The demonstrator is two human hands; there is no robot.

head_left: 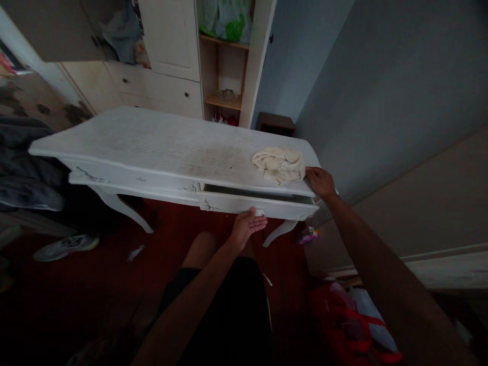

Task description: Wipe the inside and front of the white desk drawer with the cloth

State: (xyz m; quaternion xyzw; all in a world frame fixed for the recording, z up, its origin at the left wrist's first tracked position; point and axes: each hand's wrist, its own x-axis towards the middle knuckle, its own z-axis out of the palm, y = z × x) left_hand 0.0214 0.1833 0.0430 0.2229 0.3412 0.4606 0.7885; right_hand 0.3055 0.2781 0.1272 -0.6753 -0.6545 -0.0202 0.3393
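Observation:
A white table (160, 137) with curved legs stands before me, its top smudged with dark stains. Its right drawer (232, 203) is pulled out a little, showing a dark gap. My left hand (246, 229) is at the drawer front, palm up, fingers stretched out beneath the pale knob (260, 212) and the thumb beside it. At the table's right front corner, my right hand (321, 181) has its fingers curled over the edge. Its fingertips lie against a crumpled cream cloth (280, 163) on the tabletop; the underside of this grip is hidden.
Behind the table stands a white cabinet (171, 46) with an open shelf section (224, 101). A grey wall (400, 101) rises on the right. On the dark red floor are a shoe (66, 247), a small pink box (307, 235) and a red bag (331, 315). Dark clothing (26, 162) hangs at left.

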